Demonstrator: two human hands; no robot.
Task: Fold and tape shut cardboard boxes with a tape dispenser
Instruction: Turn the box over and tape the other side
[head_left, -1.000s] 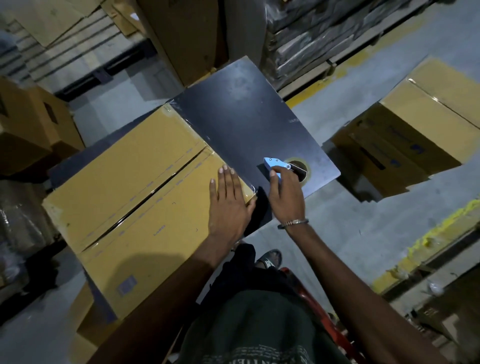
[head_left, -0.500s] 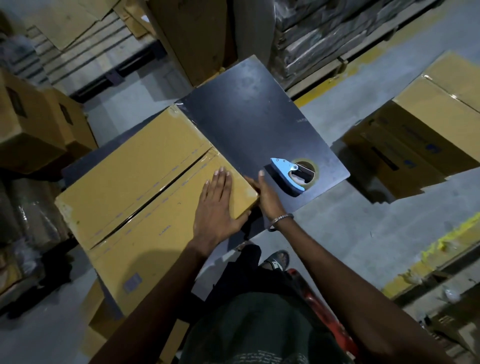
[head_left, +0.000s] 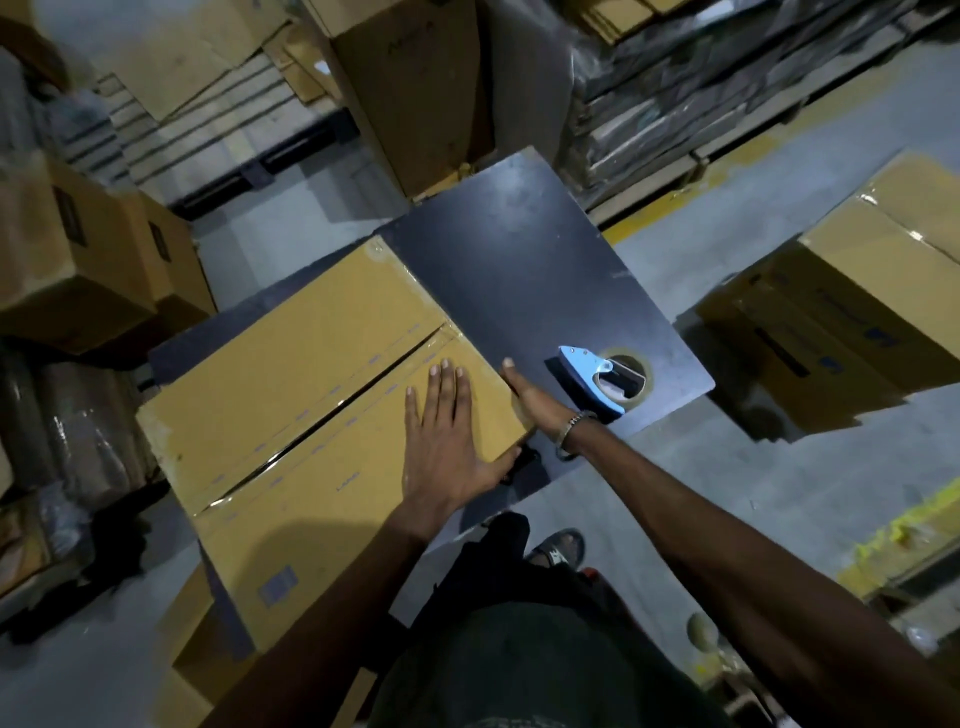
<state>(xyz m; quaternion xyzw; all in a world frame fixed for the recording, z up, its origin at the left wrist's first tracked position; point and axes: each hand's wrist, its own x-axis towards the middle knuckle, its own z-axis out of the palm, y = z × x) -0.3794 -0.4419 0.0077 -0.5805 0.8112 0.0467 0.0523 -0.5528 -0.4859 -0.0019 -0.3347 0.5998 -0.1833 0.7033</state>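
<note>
The place is dim. Light comes from above and makes a dark round shadow on the near part of the box (head_left: 291, 415). A soft shine shows on the dark table (head_left: 524, 270). The picture bends at the edges, so straight lines lean. The corners look dark and a bit fuzzy.

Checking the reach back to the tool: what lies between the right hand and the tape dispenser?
Head view: only bare dark tabletop separates the right hand from the tape dispenser.
</note>
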